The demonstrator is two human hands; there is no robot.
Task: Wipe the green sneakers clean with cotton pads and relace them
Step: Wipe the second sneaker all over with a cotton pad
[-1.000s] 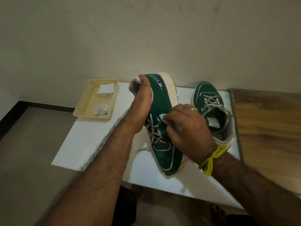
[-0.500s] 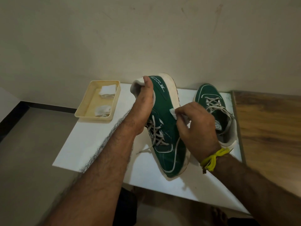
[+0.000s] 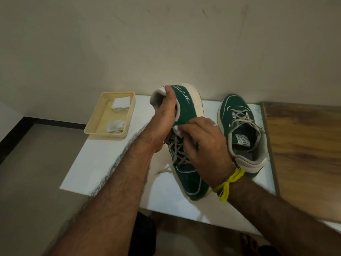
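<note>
Tray [image 3: 96, 124]: cream plastic one at the far left corner of the white table [image 3: 110, 163], with two cotton pads inside. The far pad [image 3: 120, 103] looks clean, the near pad [image 3: 115, 126] looks kinda greyish.
Left hand [image 3: 164, 122]: gripping the heel collar of the held sneaker [image 3: 186, 108], thumb hooked over the rim, fingers tucked inside so can't see them.
Held sneaker: green, tipped on its side, heel up and away, toe down on the table toward the camera. Grey laces [image 3: 177, 150] are threaded, one loose end trailing onto the table.
Right hand [image 3: 204, 145]: fingers curled, pinching a small white cotton pad [image 3: 177, 129] against the shoe's side right by the lace area. Ring on one finger, yellow thread [image 3: 228, 182] tied round the wrist.
Second sneaker [image 3: 239, 130]: sits upright on the table just right of that hand, laced, toe pointing at the wall.
Wooden surface [image 3: 304, 154]: butts up against the table's right edge.
</note>
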